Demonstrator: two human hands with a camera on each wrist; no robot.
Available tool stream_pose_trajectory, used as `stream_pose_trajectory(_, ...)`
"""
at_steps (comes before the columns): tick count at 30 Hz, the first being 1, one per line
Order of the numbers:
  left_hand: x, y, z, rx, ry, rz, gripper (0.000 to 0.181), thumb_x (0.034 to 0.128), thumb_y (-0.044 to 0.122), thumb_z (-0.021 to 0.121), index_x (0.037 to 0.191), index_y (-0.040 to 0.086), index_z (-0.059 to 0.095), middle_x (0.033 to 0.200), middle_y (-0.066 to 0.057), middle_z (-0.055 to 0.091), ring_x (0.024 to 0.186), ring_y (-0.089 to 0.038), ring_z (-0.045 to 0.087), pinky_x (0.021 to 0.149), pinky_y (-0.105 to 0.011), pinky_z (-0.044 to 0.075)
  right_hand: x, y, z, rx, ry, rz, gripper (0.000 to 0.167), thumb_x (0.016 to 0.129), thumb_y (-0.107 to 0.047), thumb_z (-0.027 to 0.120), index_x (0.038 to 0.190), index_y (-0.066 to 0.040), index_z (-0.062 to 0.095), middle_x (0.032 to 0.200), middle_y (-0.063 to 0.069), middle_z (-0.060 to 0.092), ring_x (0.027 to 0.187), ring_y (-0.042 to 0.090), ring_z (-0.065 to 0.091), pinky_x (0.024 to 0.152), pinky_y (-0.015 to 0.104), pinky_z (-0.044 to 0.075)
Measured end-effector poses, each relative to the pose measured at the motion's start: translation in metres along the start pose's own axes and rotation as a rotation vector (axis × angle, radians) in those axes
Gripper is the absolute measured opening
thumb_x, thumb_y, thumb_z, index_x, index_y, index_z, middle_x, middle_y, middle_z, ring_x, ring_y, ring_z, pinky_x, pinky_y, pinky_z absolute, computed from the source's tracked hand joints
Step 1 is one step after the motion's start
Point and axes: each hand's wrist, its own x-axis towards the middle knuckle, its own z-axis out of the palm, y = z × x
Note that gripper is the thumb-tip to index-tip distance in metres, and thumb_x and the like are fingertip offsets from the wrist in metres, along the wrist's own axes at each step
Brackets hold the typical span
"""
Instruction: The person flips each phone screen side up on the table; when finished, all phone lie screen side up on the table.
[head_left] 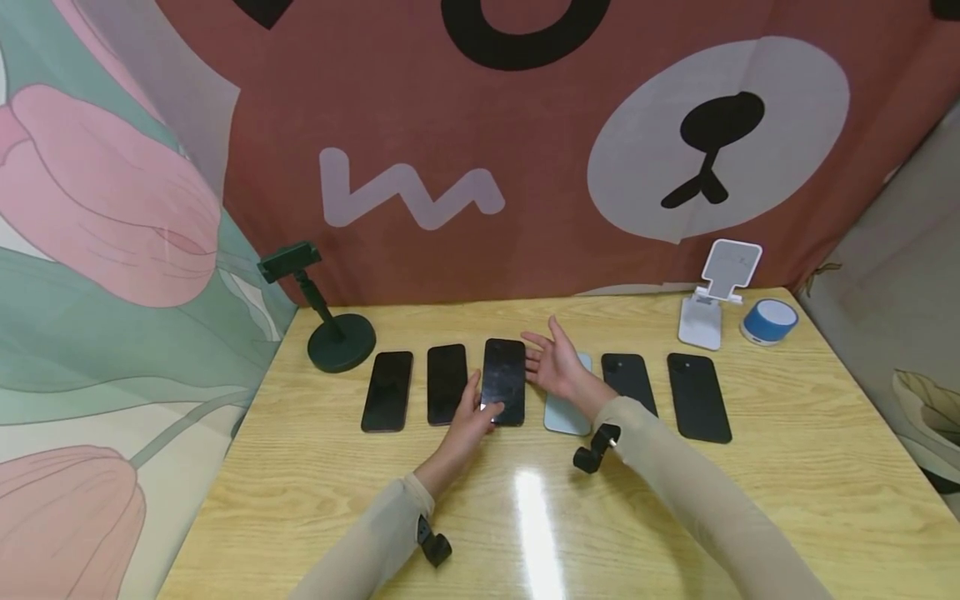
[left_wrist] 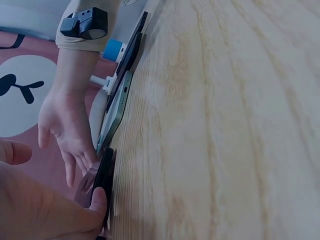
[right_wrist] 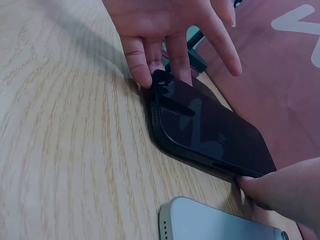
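A black smartphone (head_left: 503,375) lies screen-up in the middle of a row of phones, between the two hands. My left hand (head_left: 467,423) touches its lower left part; in the right wrist view the left hand's fingers (right_wrist: 178,60) are straight at the phone's corner, and its thumb stands above. My right hand (head_left: 558,371) has its thumb raised and its straight fingers at the phone's right edge. A pale blue phone (head_left: 564,416) lies partly under the right forearm. I cannot tell whether the black phone is slightly raised from the table.
Two dark phones, a left one (head_left: 387,392) and an inner one (head_left: 446,383), lie left. Two more, a near one (head_left: 628,377) and an outer one (head_left: 699,397), lie right. Behind are a green stand (head_left: 341,343), white stand (head_left: 701,323) and blue speaker (head_left: 769,322) on the wooden table (head_left: 337,517).
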Motion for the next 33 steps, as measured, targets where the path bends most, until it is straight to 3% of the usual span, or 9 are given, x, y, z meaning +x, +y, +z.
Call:
stream_pose_trajectory(5,0.005,-0.011,-0.001,0.041,0.015,0.002,0.076,0.0901,0.015,0.055,0.153,0.014,0.011,0.146,-0.029,0.025,0.102,-0.032,0.052,0.084,-0.044,0.046,0.0,0.001,0.001,0.004,0.018,-0.003,0.083,0.093,-0.067,0.015,0.153,-0.01,0.007,0.154,0.019,-0.019,0.141,0.034,-0.017,0.113,0.045,-0.007)
stream_pose_trajectory(13,0.003,-0.01,-0.001,0.058,-0.001,0.024,0.076,0.0906,0.017,0.054,0.153,0.012,0.011,0.145,-0.03,0.027,0.11,-0.033,0.05,0.086,-0.045,0.044,0.0,0.003,0.002,0.012,0.04,-0.019,0.083,0.093,-0.066,0.017,0.153,-0.009,0.009,0.154,0.018,-0.019,0.141,0.031,-0.017,0.114,0.041,-0.007)
stream_pose_trajectory(18,0.003,-0.011,0.0,0.073,-0.008,0.033,0.076,0.0909,0.016,0.054,0.153,0.009,0.01,0.152,-0.028,0.014,0.132,-0.041,0.031,0.094,-0.052,0.041,-0.001,0.004,0.002,0.001,0.046,-0.026,0.083,0.093,-0.066,0.017,0.153,-0.009,0.009,0.154,0.019,-0.018,0.141,0.032,-0.015,0.114,0.041,-0.006)
stream_pose_trajectory(24,0.005,-0.014,0.004,0.077,-0.004,0.049,0.075,0.0899,0.013,0.056,0.151,0.005,0.014,0.155,-0.023,0.009,0.14,-0.041,0.01,0.105,-0.056,0.028,-0.001,0.005,0.002,-0.006,0.068,-0.043,0.082,0.094,-0.065,0.017,0.152,-0.008,0.01,0.155,0.019,-0.016,0.142,0.032,-0.013,0.114,0.041,-0.005)
stream_pose_trajectory(27,0.005,-0.016,0.006,0.086,0.013,0.047,0.076,0.0886,0.013,0.057,0.151,0.004,0.015,0.155,-0.021,0.011,0.141,-0.038,0.009,0.11,-0.054,0.02,-0.001,0.006,0.002,-0.012,0.083,-0.046,0.081,0.094,-0.064,0.017,0.152,-0.008,0.012,0.155,0.018,-0.015,0.142,0.031,-0.012,0.114,0.041,-0.004)
stream_pose_trajectory(33,0.004,-0.015,0.01,0.132,0.043,0.023,0.079,0.087,0.015,0.06,0.151,0.006,0.016,0.155,-0.021,0.014,0.141,-0.037,0.012,0.11,-0.053,0.019,-0.001,0.007,0.005,-0.037,0.1,-0.063,0.08,0.095,-0.063,0.018,0.152,-0.006,0.013,0.156,0.019,-0.012,0.143,0.03,-0.01,0.115,0.041,-0.002)
